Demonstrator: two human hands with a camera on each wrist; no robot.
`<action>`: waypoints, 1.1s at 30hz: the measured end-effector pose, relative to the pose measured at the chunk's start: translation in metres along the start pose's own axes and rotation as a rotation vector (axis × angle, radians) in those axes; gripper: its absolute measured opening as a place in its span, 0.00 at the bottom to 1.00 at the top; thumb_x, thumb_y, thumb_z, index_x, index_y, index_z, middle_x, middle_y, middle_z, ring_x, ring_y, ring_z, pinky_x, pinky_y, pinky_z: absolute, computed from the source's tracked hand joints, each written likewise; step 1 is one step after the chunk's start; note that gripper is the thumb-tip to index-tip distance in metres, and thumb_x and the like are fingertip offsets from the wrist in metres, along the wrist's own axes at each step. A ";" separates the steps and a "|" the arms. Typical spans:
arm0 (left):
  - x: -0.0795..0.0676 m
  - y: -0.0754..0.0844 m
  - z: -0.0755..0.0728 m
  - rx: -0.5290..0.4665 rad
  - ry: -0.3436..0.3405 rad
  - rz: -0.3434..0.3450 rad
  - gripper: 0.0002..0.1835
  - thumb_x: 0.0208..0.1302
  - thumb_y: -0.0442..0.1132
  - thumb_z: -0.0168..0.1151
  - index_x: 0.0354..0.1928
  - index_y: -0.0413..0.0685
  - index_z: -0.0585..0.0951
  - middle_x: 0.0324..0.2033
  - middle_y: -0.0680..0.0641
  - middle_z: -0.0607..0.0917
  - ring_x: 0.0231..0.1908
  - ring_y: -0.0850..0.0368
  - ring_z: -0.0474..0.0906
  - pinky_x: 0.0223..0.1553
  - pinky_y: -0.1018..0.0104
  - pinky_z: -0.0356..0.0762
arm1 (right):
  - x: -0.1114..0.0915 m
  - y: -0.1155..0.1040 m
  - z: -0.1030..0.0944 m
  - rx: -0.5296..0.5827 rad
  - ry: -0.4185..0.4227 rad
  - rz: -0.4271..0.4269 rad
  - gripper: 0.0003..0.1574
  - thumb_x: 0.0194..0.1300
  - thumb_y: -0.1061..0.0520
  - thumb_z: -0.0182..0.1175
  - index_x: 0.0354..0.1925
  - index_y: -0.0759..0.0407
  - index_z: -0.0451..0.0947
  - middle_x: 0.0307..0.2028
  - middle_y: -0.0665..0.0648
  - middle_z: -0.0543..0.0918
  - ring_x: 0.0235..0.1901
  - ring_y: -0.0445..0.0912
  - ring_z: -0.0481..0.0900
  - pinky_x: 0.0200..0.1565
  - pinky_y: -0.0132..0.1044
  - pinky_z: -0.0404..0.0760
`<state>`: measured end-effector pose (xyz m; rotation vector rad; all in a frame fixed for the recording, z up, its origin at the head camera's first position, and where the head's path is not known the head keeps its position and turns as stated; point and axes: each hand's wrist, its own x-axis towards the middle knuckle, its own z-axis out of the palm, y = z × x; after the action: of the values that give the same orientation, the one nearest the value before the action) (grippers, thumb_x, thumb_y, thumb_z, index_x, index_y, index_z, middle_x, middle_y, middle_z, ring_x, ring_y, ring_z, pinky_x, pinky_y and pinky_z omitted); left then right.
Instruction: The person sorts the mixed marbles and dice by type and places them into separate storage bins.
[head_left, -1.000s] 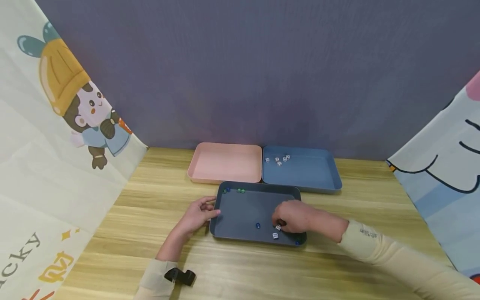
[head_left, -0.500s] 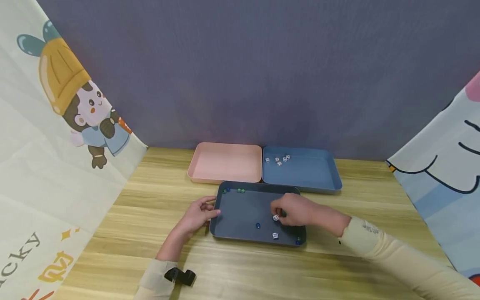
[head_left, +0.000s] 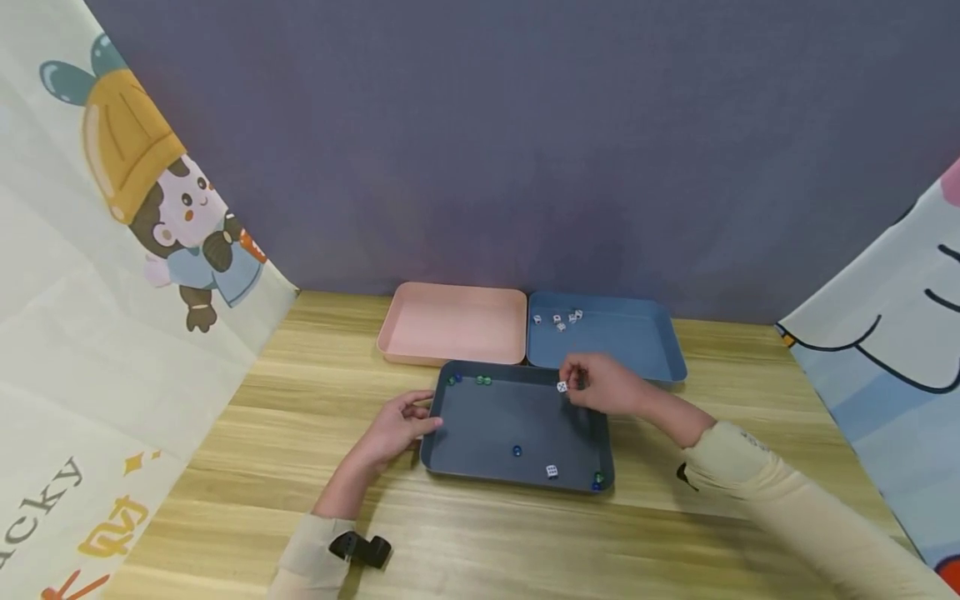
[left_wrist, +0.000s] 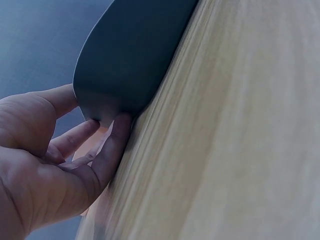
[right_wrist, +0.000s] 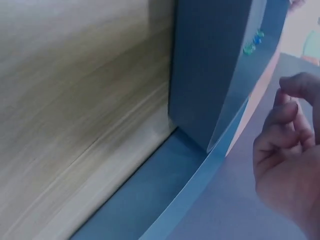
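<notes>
With the dark tray [head_left: 480,427] as my clock, I see the left hand [head_left: 397,427] clamped on its nine o'clock wall, thumb over the rim and fingers outside, presumably so it cannot slide. The right hand [head_left: 607,385] has its grip together on a white die [head_left: 562,387] near the one o'clock rim (my right wrist view doesn't show the die); such a small cube, I judge, allows only a fingertip pinch. The right forearm [head_left: 678,417] slants in from four o'clock, the left forearm [head_left: 347,487] from seven. Beyond, the blue tray [head_left: 630,333] stands toward one o'clock, the pink tray [head_left: 450,323] toward eleven, likely set close to shorten the reach. A second die [head_left: 552,472] lies at five o'clock.
</notes>
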<state>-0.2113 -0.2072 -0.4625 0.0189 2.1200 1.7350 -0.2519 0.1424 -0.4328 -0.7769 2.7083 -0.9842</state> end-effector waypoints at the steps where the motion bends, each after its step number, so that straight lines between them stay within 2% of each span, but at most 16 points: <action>1: 0.000 0.001 0.000 -0.003 0.001 -0.001 0.30 0.55 0.34 0.60 0.61 0.45 0.64 0.38 0.39 0.73 0.33 0.45 0.75 0.29 0.57 0.74 | 0.002 0.002 -0.002 0.018 0.034 0.017 0.08 0.53 0.63 0.59 0.32 0.53 0.72 0.25 0.49 0.74 0.20 0.44 0.67 0.22 0.36 0.67; 7: 0.002 -0.001 -0.002 -0.007 0.002 0.001 0.30 0.55 0.34 0.61 0.61 0.45 0.65 0.38 0.39 0.73 0.33 0.46 0.75 0.29 0.57 0.74 | 0.015 0.018 -0.016 0.110 0.185 0.140 0.07 0.55 0.62 0.58 0.36 0.57 0.73 0.30 0.55 0.74 0.23 0.49 0.68 0.23 0.39 0.67; 13: 0.002 -0.003 -0.002 -0.013 0.000 0.002 0.30 0.55 0.34 0.61 0.61 0.45 0.65 0.38 0.38 0.73 0.34 0.45 0.75 0.30 0.55 0.74 | 0.032 0.039 -0.030 0.228 0.222 0.277 0.12 0.56 0.57 0.60 0.41 0.58 0.74 0.33 0.59 0.72 0.32 0.55 0.70 0.27 0.42 0.69; 17: 0.002 -0.004 -0.002 -0.018 -0.006 0.003 0.30 0.55 0.34 0.61 0.61 0.45 0.65 0.38 0.38 0.73 0.34 0.45 0.75 0.31 0.54 0.75 | 0.042 0.051 -0.040 0.290 0.215 0.362 0.15 0.57 0.55 0.60 0.43 0.58 0.73 0.35 0.61 0.72 0.38 0.61 0.69 0.33 0.48 0.69; 20: 0.000 -0.003 -0.003 -0.014 -0.008 -0.001 0.30 0.55 0.35 0.61 0.61 0.45 0.65 0.39 0.38 0.72 0.35 0.44 0.75 0.32 0.54 0.74 | 0.048 0.061 -0.047 0.299 0.213 0.412 0.20 0.57 0.52 0.60 0.47 0.58 0.72 0.40 0.60 0.71 0.42 0.60 0.68 0.39 0.53 0.68; 24: 0.000 -0.001 -0.002 -0.007 -0.008 -0.001 0.30 0.55 0.34 0.61 0.61 0.45 0.64 0.39 0.38 0.73 0.35 0.44 0.75 0.31 0.55 0.74 | 0.056 0.074 -0.052 0.266 0.230 0.461 0.26 0.55 0.48 0.61 0.50 0.58 0.72 0.48 0.59 0.69 0.46 0.56 0.67 0.43 0.52 0.68; 29: 0.006 -0.008 -0.004 -0.026 -0.015 0.010 0.30 0.55 0.34 0.61 0.61 0.44 0.64 0.39 0.37 0.73 0.34 0.44 0.76 0.30 0.56 0.75 | 0.064 0.090 -0.056 0.238 0.272 0.511 0.23 0.55 0.50 0.61 0.49 0.58 0.73 0.52 0.59 0.67 0.48 0.55 0.67 0.43 0.49 0.69; 33: 0.014 -0.020 -0.005 -0.036 -0.006 0.006 0.31 0.53 0.37 0.64 0.60 0.48 0.66 0.39 0.39 0.74 0.34 0.46 0.76 0.29 0.57 0.75 | 0.067 0.097 -0.059 0.242 0.294 0.539 0.21 0.56 0.53 0.60 0.48 0.59 0.73 0.55 0.61 0.65 0.50 0.56 0.65 0.45 0.50 0.68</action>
<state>-0.2209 -0.2124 -0.4846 0.0209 2.0862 1.7739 -0.3680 0.2036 -0.4473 0.1527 2.7118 -1.3165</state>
